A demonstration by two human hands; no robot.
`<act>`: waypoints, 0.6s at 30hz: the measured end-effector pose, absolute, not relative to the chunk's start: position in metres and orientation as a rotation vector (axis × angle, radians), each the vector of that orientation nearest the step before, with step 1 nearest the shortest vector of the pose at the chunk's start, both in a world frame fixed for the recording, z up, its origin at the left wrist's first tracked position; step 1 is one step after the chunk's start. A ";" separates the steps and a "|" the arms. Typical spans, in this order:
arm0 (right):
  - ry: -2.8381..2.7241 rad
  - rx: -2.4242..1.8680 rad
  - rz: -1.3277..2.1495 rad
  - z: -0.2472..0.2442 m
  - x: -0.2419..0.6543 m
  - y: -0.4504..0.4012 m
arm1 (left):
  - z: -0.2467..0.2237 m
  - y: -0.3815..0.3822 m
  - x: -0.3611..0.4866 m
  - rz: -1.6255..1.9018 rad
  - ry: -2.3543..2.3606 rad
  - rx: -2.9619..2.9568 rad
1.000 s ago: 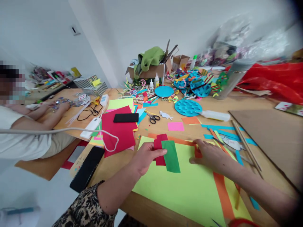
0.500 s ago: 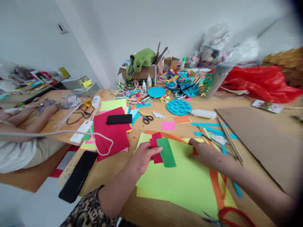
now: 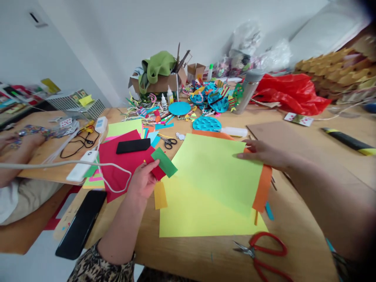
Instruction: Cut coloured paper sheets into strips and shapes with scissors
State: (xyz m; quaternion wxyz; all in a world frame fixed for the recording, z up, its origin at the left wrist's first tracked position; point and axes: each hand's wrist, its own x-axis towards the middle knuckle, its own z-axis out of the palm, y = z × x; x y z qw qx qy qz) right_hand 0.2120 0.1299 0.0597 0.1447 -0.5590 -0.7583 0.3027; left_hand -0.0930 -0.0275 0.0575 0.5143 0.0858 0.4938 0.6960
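Note:
Green paper piece [image 3: 166, 163] and a red paper piece [image 3: 158, 172] are pinched together in my left hand [image 3: 143, 181], above the left edge of the sheets. At the upper right corner of a lime-green paper sheet [image 3: 214, 172], my right hand [image 3: 263, 152] has its fingers closed on the edge. Orange paper [image 3: 262, 192] shows behind that sheet along its right and top edges. Underneath lies a yellow sheet [image 3: 196, 225], flat on the table. Red-handled scissors [image 3: 253, 250] rest blades apart by the front edge. A small yellow-orange strip [image 3: 160, 196] sits left of the sheets.
Left are a red paper sheet [image 3: 113, 170] with a black case-like object [image 3: 133, 145], a phone [image 3: 81, 224] and a power strip [image 3: 82, 166]. Behind stand glue bottles [image 3: 170, 96] and a steel flask [image 3: 249, 92]. Cardboard [image 3: 282, 141] lies right. A co-worker's arm [image 3: 20, 156] is far left.
My right hand has shifted the lime-green sheet and orange paper up and away, uncovering more yellow sheet. My left hand has moved left with the green and red pieces. The view has swung right.

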 end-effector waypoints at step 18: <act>-2.135 -1.321 1.904 0.037 0.252 0.110 | 0.051 -0.024 -0.100 1.680 1.185 0.206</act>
